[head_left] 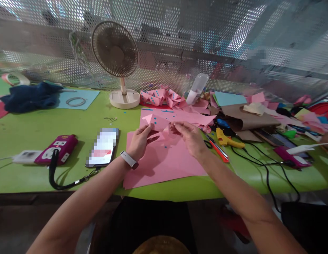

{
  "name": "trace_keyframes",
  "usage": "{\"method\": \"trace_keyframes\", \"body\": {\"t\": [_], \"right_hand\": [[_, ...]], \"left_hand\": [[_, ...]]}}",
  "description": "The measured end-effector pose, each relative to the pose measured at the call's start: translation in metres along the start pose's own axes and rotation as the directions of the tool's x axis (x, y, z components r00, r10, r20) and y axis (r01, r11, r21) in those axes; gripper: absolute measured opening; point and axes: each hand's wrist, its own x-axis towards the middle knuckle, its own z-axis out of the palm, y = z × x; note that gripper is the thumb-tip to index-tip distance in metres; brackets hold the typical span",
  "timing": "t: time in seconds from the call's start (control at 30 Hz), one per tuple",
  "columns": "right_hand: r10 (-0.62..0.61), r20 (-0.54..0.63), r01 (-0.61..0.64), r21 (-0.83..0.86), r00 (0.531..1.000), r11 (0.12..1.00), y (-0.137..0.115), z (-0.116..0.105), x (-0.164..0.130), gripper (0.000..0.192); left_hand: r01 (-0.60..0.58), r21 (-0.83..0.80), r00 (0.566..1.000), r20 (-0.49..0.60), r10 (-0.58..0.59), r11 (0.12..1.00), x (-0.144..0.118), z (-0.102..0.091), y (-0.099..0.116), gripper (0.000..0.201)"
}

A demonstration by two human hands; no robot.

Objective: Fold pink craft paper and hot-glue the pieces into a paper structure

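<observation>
Just above a stack of pink paper sheets (164, 165), both my hands hold a folded pink paper piece (161, 124) with blue dots. My left hand (139, 143), with a pale watch band on its wrist, grips the left side between thumb and fingers. At the right end, the fingers of my right hand (190, 137) are pinched on the paper; its exact folds there are blurred. Beyond the hands lies a heap of folded pink paper pieces (160, 97) with blue dots. A red utility knife (218, 150) and a yellow glue gun (227, 138) lie right of the stack.
A desk fan (115, 49) stands at the back by a perforated metal screen. To my left are a phone (103, 147) and a purple power strip (58, 150) with a black strap. Brown paper (232, 114), black cables (267, 169) and another purple power strip (291, 157) lie at right.
</observation>
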Motion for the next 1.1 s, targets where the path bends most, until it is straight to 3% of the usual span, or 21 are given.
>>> {"method": "trace_keyframes", "body": {"t": [0.1,0.23,0.33,0.43,0.57,0.6,0.77,0.87,0.93,1.1], "right_hand": [[-0.066,0.138,0.113,-0.367,0.988,0.923,0.009,-0.013,0.001,0.020],[-0.158,0.324,0.340,-0.647,0.933,0.682,0.020,-0.032,-0.005,0.026],[-0.186,0.494,0.518,-0.713,0.849,0.472,0.025,-0.039,-0.013,0.036],[-0.109,0.595,0.597,-0.744,0.796,0.302,0.028,-0.041,-0.023,0.051],[0.109,0.733,0.709,-0.679,0.672,0.190,0.036,-0.041,-0.025,0.071],[0.143,0.734,0.711,-0.679,0.664,0.180,0.038,-0.041,-0.023,0.074],[0.100,0.566,0.545,-0.820,0.819,0.175,0.041,-0.049,0.013,0.075],[0.071,0.457,0.442,-0.882,0.886,0.164,0.044,-0.054,0.039,0.070],[0.054,0.405,0.398,-0.911,0.913,0.110,0.048,-0.055,0.054,0.067],[0.093,0.376,0.376,-0.926,0.922,0.022,0.061,-0.059,0.084,0.060]], "left_hand": [[-0.050,-0.026,0.997,-0.059,0.049,0.998,0.003,-0.002,0.003,0.024],[-0.159,-0.084,0.982,-0.116,0.149,0.984,0.007,-0.003,0.007,0.024],[-0.198,-0.103,0.975,-0.127,0.184,0.975,0.007,-0.003,0.011,0.026],[-0.222,-0.106,0.967,-0.151,0.205,0.969,0.007,-0.003,0.015,0.026],[-0.242,-0.127,0.957,-0.196,0.214,0.962,0.010,-0.006,0.017,0.026],[-0.235,-0.131,0.957,-0.204,0.205,0.963,0.011,-0.008,0.016,0.025],[-0.207,-0.132,0.952,-0.256,0.169,0.969,0.015,-0.013,0.011,0.025],[-0.175,-0.137,0.946,-0.297,0.128,0.975,0.018,-0.015,0.010,0.025],[-0.152,-0.141,0.943,-0.316,0.101,0.978,0.019,-0.016,0.010,0.023],[-0.147,-0.160,0.924,-0.375,0.078,0.976,0.022,-0.019,0.014,0.019]]}}
